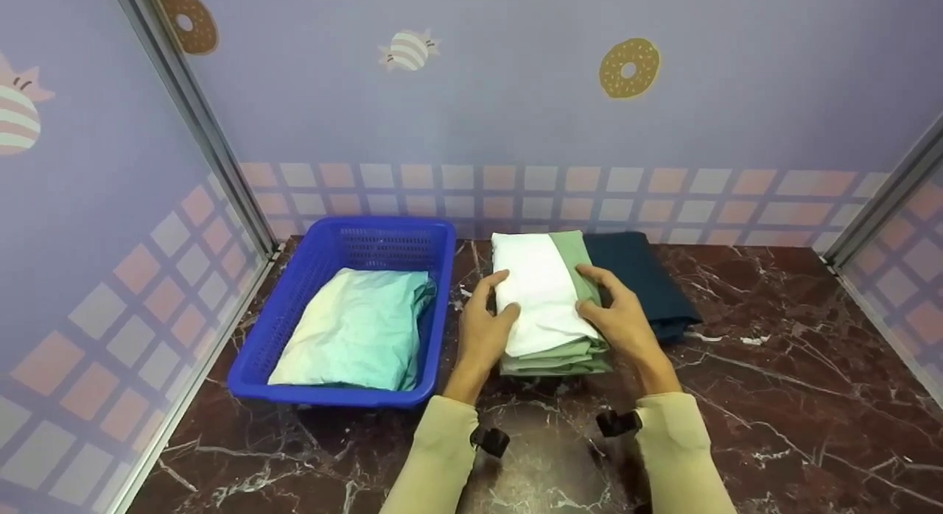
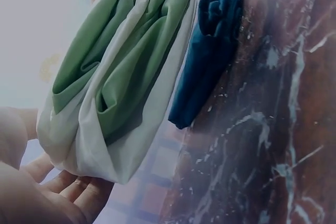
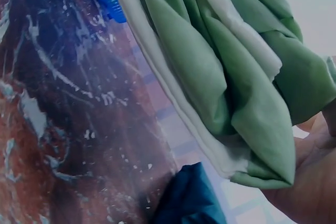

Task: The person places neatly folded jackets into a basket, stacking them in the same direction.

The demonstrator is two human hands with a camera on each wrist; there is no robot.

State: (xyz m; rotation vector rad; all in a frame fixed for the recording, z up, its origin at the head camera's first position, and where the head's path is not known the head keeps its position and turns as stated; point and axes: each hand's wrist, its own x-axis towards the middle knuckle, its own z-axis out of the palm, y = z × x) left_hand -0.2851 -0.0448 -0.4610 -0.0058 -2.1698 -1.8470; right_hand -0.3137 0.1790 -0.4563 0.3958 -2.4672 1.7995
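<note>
Both hands hold a folded white and green cloth (image 1: 536,293) between them, in the middle of the head view. The left hand (image 1: 486,326) grips its left side, thumb on the white top; fingers (image 2: 86,195) curl at its lower edge in the left wrist view. On the opposite side the right hand (image 1: 622,319) grips the green part, thumb on top. Layered green and white folds (image 3: 199,72) face the right wrist camera. Both wrist views show a gap between the bundle and the tabletop. A folded dark blue cloth (image 1: 641,286) lies behind and right of it.
A blue plastic basket (image 1: 247,363) stands to the left, with a folded pale yellow and turquoise cloth (image 1: 357,326) inside. The dark red marbled tabletop (image 1: 773,396) meets patterned lilac wall panels (image 1: 508,116) at the back and sides.
</note>
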